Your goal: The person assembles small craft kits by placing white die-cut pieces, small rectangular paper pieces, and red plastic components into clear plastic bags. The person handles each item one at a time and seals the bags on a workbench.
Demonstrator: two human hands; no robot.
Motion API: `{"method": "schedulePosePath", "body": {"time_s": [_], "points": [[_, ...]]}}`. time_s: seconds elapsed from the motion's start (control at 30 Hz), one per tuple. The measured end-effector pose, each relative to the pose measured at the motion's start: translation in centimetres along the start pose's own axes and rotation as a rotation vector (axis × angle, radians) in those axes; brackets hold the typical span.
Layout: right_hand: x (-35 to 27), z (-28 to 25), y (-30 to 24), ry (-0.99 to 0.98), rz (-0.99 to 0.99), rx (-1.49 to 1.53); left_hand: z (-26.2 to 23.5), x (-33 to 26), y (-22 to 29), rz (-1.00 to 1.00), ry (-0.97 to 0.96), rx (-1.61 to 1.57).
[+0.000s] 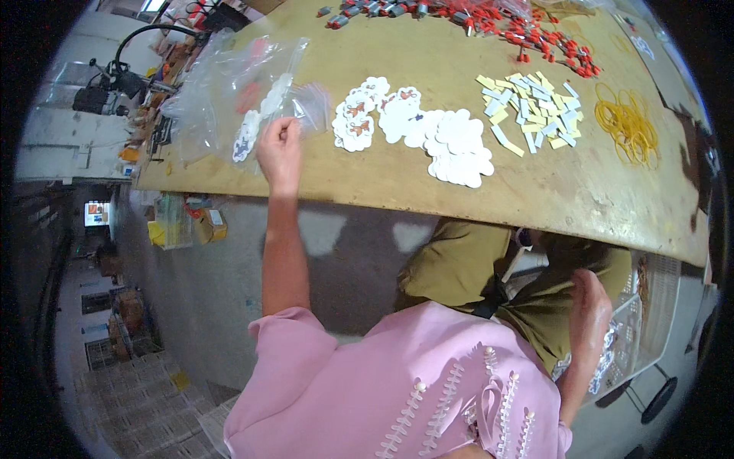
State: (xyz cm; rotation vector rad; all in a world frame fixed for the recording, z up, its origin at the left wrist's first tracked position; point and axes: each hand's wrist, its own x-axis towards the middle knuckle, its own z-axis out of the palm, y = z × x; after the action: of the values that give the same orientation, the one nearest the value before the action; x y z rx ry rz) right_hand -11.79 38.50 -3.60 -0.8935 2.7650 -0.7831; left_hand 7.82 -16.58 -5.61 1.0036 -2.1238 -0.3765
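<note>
My left hand (280,153) is over the near left part of the table, its thumb and fingers pinched together. Whatever they hold, if anything, is too small to make out. Beside it lie small clear zip bags (310,109) and a row of white scalloped cards (246,136) with printed figures. Just right of that hand are more printed scalloped cards (355,115), then a pile of plain white ones (456,149). Down at the lower right, my right hand (590,298) hangs by my thigh, off the table, near a white crate; its fingers are not clear to see.
Large clear plastic bags (195,115) cover the table's left end. Yellow and grey strips (527,111) lie in a heap, with yellow rubber bands (627,122) to their right. Red and grey small parts (527,38) spread along the far side. A white plastic crate (650,306) stands at lower right.
</note>
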Motion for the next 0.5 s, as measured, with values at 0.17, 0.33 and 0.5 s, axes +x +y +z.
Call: {"method": "schedulePosePath", "body": {"time_s": [0.17,0.33,0.5], "points": [[2.0,-0.4,-6.1,-0.035,-0.089,0.397,-0.9,-5.1,13.3,0.426,0.02,0.001],[4.4,0.3,-9.3,-0.289,0.091,1.149,-0.8,-11.5,22.6,0.739,-0.343,-0.317],[4.5,-0.4,-7.9,-0.475,0.235,1.232,1.2,-12.6,24.6,0.816,-0.531,-0.428]]}}
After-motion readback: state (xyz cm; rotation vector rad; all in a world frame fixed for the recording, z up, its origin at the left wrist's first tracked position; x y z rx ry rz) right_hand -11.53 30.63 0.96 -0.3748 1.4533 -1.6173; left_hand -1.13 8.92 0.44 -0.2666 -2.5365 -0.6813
